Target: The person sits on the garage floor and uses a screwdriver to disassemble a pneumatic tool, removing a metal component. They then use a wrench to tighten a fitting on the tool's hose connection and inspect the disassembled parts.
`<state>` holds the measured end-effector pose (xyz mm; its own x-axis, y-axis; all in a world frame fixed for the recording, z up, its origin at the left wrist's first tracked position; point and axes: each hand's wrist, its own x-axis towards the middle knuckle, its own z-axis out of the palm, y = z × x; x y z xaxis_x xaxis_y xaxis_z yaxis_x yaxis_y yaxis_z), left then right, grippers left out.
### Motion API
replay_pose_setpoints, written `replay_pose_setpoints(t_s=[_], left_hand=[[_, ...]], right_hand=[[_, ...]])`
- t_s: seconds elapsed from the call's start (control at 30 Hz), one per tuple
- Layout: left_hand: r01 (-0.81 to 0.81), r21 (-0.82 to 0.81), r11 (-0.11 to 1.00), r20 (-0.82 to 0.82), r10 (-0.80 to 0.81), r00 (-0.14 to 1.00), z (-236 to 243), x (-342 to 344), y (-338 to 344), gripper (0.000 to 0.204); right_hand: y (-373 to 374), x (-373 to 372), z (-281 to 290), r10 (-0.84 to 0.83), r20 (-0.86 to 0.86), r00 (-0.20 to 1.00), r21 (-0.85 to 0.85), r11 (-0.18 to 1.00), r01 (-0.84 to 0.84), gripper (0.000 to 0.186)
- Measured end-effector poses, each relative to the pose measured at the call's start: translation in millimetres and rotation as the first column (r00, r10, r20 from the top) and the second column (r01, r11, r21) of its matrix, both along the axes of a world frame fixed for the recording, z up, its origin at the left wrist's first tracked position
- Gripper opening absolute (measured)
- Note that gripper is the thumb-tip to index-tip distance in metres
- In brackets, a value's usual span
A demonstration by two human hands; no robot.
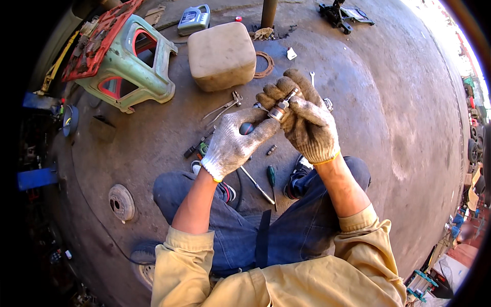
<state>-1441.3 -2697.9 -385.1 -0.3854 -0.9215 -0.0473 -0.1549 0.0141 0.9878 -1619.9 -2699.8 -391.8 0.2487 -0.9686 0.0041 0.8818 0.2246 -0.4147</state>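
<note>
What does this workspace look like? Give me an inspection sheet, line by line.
Surface: stained concrete floor.
Job's things: small metal cylindrical part held up between both hands.
Clutter: pliers, screwdrivers, wrench, flat ring.
Hands: gloved; left hand grips a dark-handled tool, right hand holds the part.
Cables: thin dark line across the floor.
Surroundings: green stool, beige canister, oil jug, floor jack.

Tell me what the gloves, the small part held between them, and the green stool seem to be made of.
The gloves, left hand and right hand, look like knitted cotton, grimy grey, with a visible weave and yellow cuff trim. The small cylindrical part looks like metal: it shines silver with a coppery band. The green stool is probably moulded plastic, judging by its rounded edges and matte, scuffed surface, with red showing through the cut-outs.
</note>
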Motion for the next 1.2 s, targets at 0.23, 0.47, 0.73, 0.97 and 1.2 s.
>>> replay_pose_setpoints(t_s=[0.23,0.47,0.73,0.97,1.2], left_hand=[[-0.009,0.022,1.0,-0.024,0.01,1.0,-0.6,0.1,2.4,0.032],[0.005,-0.008,1.0,0.023,-0.005,1.0,-5.8,3.7,4.4,0.033],[-0.018,-0.001,1.0,-0.06,0.018,0.998,-10.3,2.9,5.7,0.036],[-0.013,-0.061,0.998,0.026,0.015,1.0,-9.6,-0.4,3.0,0.032],[0.028,-0.102,0.994,0.05,-0.023,0.999,-8.3,1.3,-0.4,0.029]], right_hand=[[-1.3,-3.8,-0.8,-0.02,-0.393,0.919,-0.128,0.991,-0.033,0.042],[5.3,2.7,-3.5,-0.067,-0.504,0.861,-0.172,0.985,-0.024,0.033],[4.5,6.2,-7.2,-0.091,-0.526,0.846,-0.212,0.977,-0.026,0.033],[5.0,4.2,-10.2,-0.061,-0.461,0.885,-0.155,0.988,-0.013,0.033],[7.0,-1.9,-6.9,-0.071,-0.396,0.915,-0.076,0.996,0.045,0.036]])
